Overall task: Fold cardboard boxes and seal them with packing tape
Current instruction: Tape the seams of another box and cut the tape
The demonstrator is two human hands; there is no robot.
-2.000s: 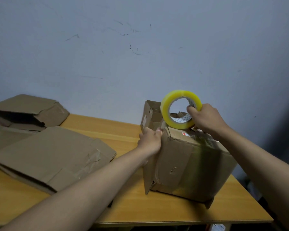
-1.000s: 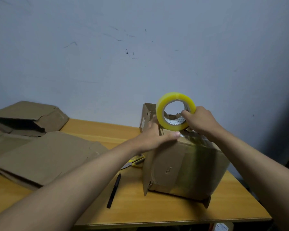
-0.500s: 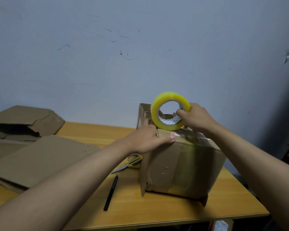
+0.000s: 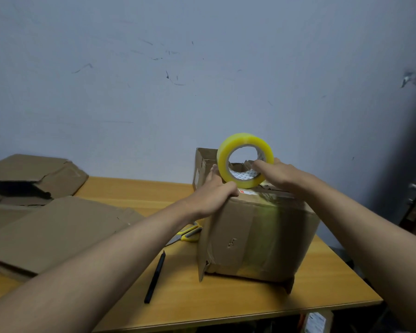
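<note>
**Tape roll on top of the box, both hands on the work**

Head view, the only one I have. Left of my left hand (image 4: 213,191) lie flattened cardboard sheets (image 4: 58,227) on the wooden table (image 4: 226,296), and behind them, further left against the wall, a half-collapsed box (image 4: 34,174). Below the left wrist, partly covered by the forearm, I see yellow-handled scissors (image 4: 187,234), and nearer to me a black pen (image 4: 155,277) lying on the table, apart from the box. Nothing lies between my hands and the box itself.

The cardboard box (image 4: 257,236) stands under both hands, toward the right of the table. My left hand lies over its near top edge at the left corner, fingers bent over the edge and pressing down on the top, gripping the cardboard there. My right hand (image 4: 279,175) holds the yellow tape roll (image 4: 244,162) upright on the box top, just beside the left hand, one finger hooked through the core and the rest behind the roll. A glossy strip of tape runs down the front face of the box below the roll.

The right hand's far fingers are hidden behind the roll. A back flap stands up behind the roll; I cannot tell how the top flaps meet. The box's far side is out of sight.
</note>
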